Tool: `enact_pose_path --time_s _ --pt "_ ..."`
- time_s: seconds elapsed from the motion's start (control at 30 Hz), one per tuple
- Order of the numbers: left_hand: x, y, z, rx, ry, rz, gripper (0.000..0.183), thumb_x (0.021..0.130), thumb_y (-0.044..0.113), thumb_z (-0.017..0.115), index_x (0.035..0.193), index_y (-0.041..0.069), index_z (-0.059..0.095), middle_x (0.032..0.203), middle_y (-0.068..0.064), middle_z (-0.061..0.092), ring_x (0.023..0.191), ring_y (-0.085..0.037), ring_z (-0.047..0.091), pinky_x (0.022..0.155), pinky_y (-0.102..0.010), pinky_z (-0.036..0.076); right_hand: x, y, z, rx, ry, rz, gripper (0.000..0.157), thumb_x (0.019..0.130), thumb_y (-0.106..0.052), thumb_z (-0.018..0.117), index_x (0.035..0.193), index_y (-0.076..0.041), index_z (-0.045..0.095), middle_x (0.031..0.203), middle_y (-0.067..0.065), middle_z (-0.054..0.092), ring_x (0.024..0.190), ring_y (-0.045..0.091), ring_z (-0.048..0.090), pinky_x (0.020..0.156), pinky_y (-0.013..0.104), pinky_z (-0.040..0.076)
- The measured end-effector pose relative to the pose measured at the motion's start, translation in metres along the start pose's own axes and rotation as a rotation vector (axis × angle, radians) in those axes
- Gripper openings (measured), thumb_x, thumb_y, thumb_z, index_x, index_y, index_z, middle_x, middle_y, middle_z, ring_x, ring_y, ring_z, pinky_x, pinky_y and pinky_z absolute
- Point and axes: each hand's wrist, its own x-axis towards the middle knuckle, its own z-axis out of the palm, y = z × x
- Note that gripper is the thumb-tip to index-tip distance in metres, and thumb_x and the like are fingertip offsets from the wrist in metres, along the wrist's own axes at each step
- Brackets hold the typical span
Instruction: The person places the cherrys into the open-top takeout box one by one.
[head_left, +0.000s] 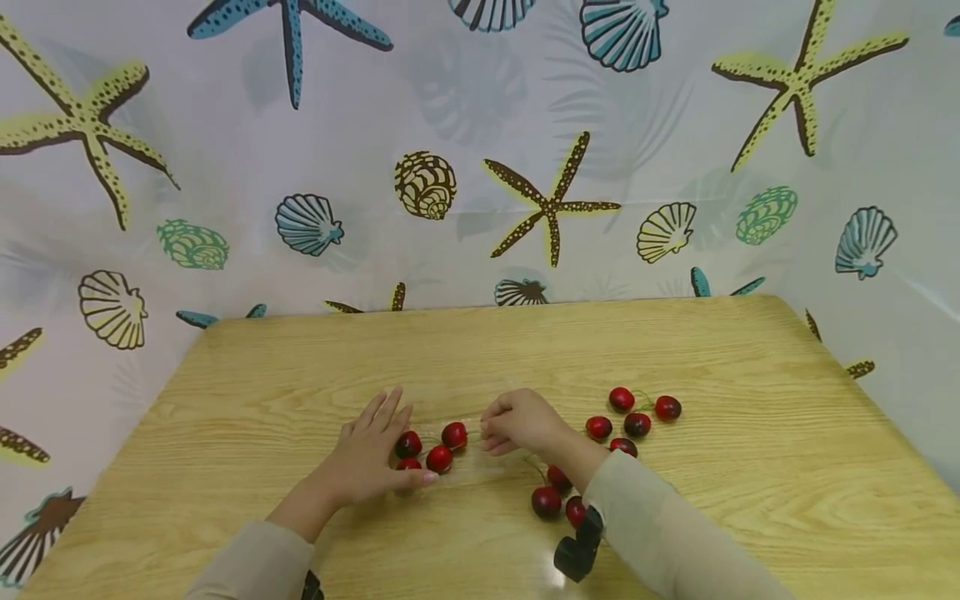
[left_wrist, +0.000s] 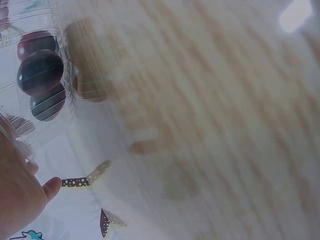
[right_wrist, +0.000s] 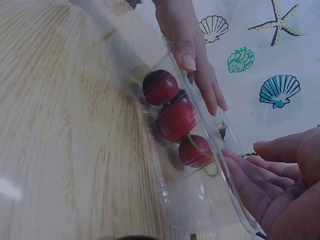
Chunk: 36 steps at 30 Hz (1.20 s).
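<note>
Our wide-spread left hand (head_left: pixel 366 460) and loosely bent right hand (head_left: pixel 522 425) touch a clear plastic box (right_wrist: pixel 192 197) of cherries (head_left: pixel 439 459); other cherries (head_left: pixel 637 425) lie toward the table's (head_left: pixel 765 467) right edge.

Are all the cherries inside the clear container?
No: the head view shows several loose cherries lying on the table to the right of the clear container.

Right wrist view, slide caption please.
Red cherries in a clear plastic container, left hand and right hand at its rim.
</note>
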Motion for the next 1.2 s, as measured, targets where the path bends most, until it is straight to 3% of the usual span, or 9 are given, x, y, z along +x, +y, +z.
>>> enact_pose_path --time_s 0.47,0.9,1.2 --pt "0.001 -0.001 0.001 0.008 0.009 0.008 0.102 0.066 0.074 0.043 0.136 0.002 0.022 0.143 -0.012 0.001 0.128 -0.033 -0.001 0.089 -0.062 0.012 -0.012 0.005 -0.013 0.067 -0.017 -0.023 0.022 0.086 0.001 0.047 0.102 0.016 0.051 0.088 0.023 0.059 0.073 0.025 0.062 0.063 0.033 0.049" --pt "0.000 -0.002 0.002 0.005 0.015 0.007 0.101 0.066 0.073 0.044 0.136 0.002 0.024 0.143 -0.012 0.002 0.128 -0.032 -0.001 0.090 -0.062 0.012 -0.033 0.005 -0.027 0.068 0.018 -0.012 0.023 0.086 -0.003 0.048 0.103 0.013 0.051 0.094 0.023 0.059 0.077 0.025 0.062 0.068 0.035 0.048" --pt "0.001 -0.004 0.003 0.009 0.031 0.014 0.100 0.067 0.072 0.045 0.136 0.002 0.023 0.143 -0.012 0.001 0.128 -0.032 -0.001 0.090 -0.061 0.012 -0.047 0.014 -0.040 0.083 -0.008 -0.048 0.025 0.086 -0.002 0.048 0.102 0.017 0.049 0.087 0.023 0.060 0.076 0.026 0.061 0.068 0.037 0.048"
